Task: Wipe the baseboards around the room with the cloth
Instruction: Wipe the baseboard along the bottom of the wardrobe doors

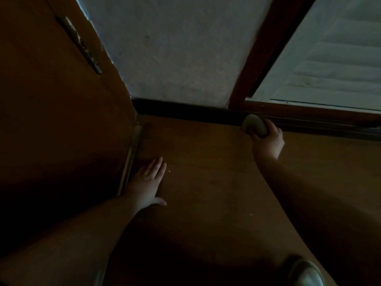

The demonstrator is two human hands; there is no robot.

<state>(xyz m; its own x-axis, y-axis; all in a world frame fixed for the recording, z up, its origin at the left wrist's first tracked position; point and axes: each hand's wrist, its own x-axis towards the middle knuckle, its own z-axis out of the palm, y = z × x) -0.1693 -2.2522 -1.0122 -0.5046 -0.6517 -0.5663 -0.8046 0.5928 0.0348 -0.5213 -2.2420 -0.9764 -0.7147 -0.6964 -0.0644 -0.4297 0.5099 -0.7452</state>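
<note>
1. The cloth (255, 125) is a pale grey wad, bunched into a rounded lump with a finely ribbed or dotted texture on its upper end; the dim light hides any finer detail.
2. It sits at the foot of the wall, pressed against the dark baseboard (185, 110) where that strip meets the reddish-brown wooden frame (253, 58) of a door or window.
3. The right hand (268, 139) grips the cloth, fingers curled round its lower side and thumb wrapped over the near edge.
4. The left hand (147, 180) rests flat on the brown wooden floor (206, 172), fingers straight and close together, thumb spread out to the side, just beside a brown wooden door (51, 110).
5. The baseboard runs along the bottom of a rough whitish wall (175, 48).
6. A shoe toe (307, 273) shows at the lower right.
</note>
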